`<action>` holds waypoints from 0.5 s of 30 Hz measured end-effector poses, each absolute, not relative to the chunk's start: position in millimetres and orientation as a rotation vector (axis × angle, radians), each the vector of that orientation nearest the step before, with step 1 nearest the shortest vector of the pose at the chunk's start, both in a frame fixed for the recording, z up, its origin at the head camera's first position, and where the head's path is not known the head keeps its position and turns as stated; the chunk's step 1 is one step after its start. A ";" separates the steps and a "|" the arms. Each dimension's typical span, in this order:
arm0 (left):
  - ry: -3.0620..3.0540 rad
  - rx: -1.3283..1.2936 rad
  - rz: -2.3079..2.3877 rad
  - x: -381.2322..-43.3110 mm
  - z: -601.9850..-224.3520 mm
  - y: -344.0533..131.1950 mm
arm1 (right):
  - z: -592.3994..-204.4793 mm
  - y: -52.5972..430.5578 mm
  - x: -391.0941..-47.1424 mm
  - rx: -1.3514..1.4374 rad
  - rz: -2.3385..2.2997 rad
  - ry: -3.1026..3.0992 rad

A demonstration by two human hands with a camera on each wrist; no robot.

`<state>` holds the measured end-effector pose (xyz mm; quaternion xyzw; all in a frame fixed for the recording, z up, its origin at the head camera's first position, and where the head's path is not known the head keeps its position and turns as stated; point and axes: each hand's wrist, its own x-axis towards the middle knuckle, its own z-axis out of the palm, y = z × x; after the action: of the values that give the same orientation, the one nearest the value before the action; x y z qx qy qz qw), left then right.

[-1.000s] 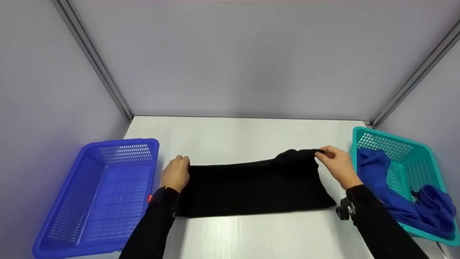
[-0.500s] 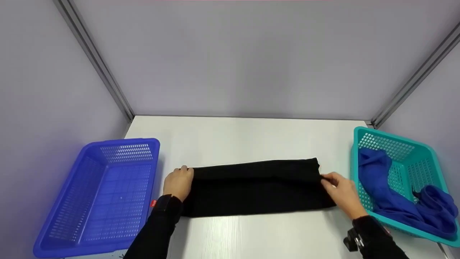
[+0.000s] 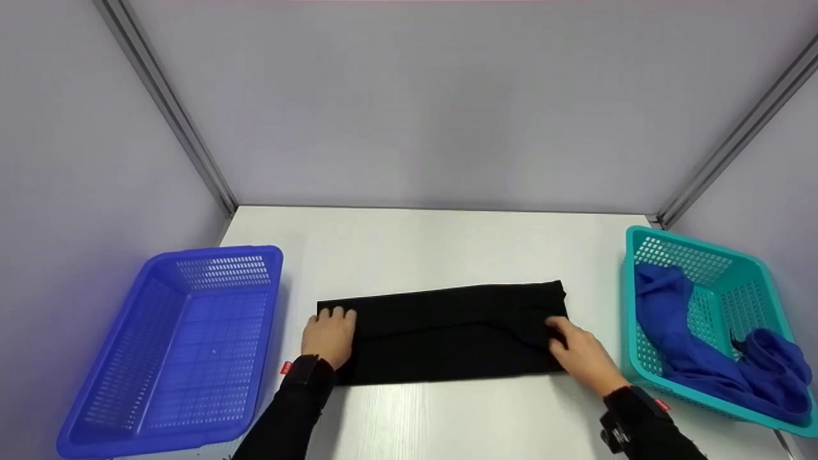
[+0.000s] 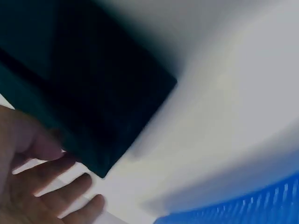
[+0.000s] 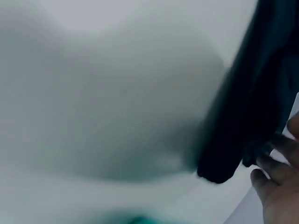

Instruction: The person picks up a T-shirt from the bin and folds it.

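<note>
A black folded cloth (image 3: 447, 348) lies lengthwise across the white table (image 3: 409, 249), with its far part turned down into a long flap whose edge runs along the middle. At its left end rests my left hand (image 3: 329, 335), fingers loosely spread over the fabric; the left wrist view has thumb and fingertips by the cloth's corner (image 4: 103, 158). My right hand (image 3: 581, 354) touches the right end, index finger and thumb apart on the fabric. In the right wrist view its fingers (image 5: 275, 170) lie beside the cloth's hanging end (image 5: 219, 163).
To the left stands a blue plastic basket (image 3: 271, 268) with nothing in it. A teal basket (image 3: 763, 275) at the right holds bunched blue cloth (image 3: 716, 364). Grey panels (image 3: 447, 115) wall in the table behind and at the sides.
The right hand brought the cloth's far right edge down toward the near side, then shifted left and loosened its pinch. The left hand slid slightly right and nearer, its fingers spreading out.
</note>
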<state>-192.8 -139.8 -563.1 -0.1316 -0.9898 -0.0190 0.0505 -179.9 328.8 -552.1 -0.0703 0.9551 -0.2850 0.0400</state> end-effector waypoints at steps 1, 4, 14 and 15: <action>-3.028 -0.436 -0.093 -193.1 -565.5 -137.9 | -552.2 323.4 -182.7 -0.214 -0.924 2.879; -3.104 -0.512 -0.200 -191.1 -571.2 -132.9 | -554.1 309.1 -189.8 -0.201 -1.022 2.768; -3.162 -0.533 -0.307 -180.7 -571.3 -134.8 | -561.9 284.6 -193.3 -0.300 -1.131 2.884; -3.167 -0.533 -0.305 -180.3 -570.1 -135.5 | -564.3 282.9 -192.4 -0.348 -1.061 2.920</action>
<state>-180.3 -135.5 -570.1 -0.1650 -0.9808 -0.0945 -0.0422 -192.4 282.9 -564.3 -0.1113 0.9340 -0.3393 0.0075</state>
